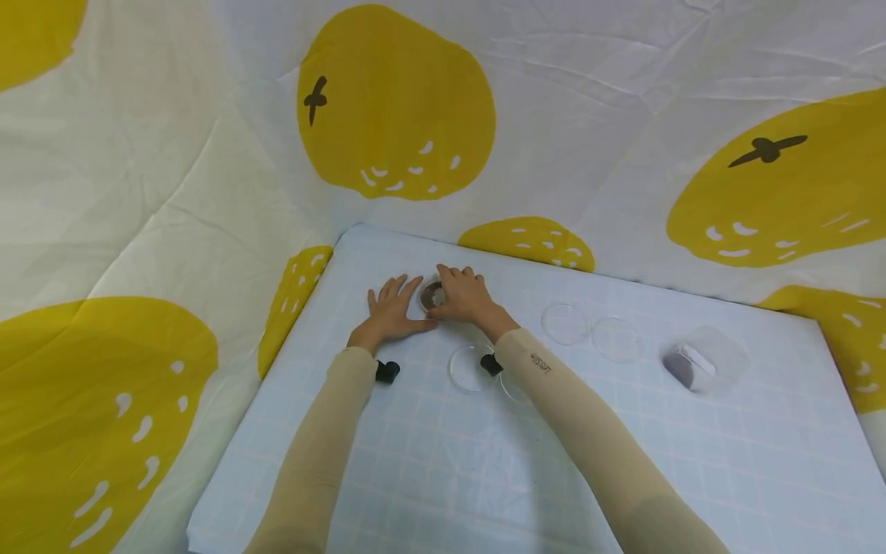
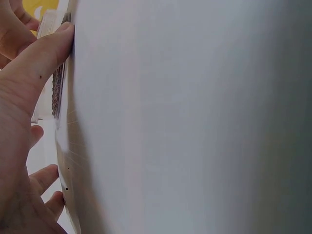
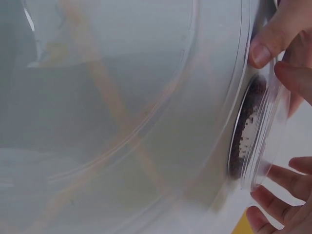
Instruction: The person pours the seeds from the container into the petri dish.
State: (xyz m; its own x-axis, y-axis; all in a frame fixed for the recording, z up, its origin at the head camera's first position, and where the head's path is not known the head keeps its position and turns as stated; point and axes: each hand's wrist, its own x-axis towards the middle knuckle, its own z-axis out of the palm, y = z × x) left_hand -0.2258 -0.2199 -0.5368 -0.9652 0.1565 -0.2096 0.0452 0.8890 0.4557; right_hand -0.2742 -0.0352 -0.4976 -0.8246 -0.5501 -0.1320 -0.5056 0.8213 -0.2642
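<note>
A small round clear plastic dish (image 1: pixel 432 294), like a petri dish, stands near the back of the table with dark grains and a pale patch inside. Clear rims show stacked at the grains (image 3: pixel 239 151) in the right wrist view. My right hand (image 1: pixel 462 297) grips the dish from the right, thumb at the near side and fingers at the far side. On the other side is my left hand (image 1: pixel 393 312), fingers spread and fairly straight. Its thumb (image 2: pixel 61 41) reaches to the dish's near lower edge. Part of the dish is hidden by the right hand.
Clear round dishes or lids lie on the pale table: one (image 1: pixel 471 368) by the right wrist, another (image 1: pixel 514 391) partly under the forearm, and a pair (image 1: pixel 564 323) to the right. A clear tub (image 1: pixel 723 358) with something grey and white lies farther right. Patterned cloth (image 1: pixel 588 154) hangs behind.
</note>
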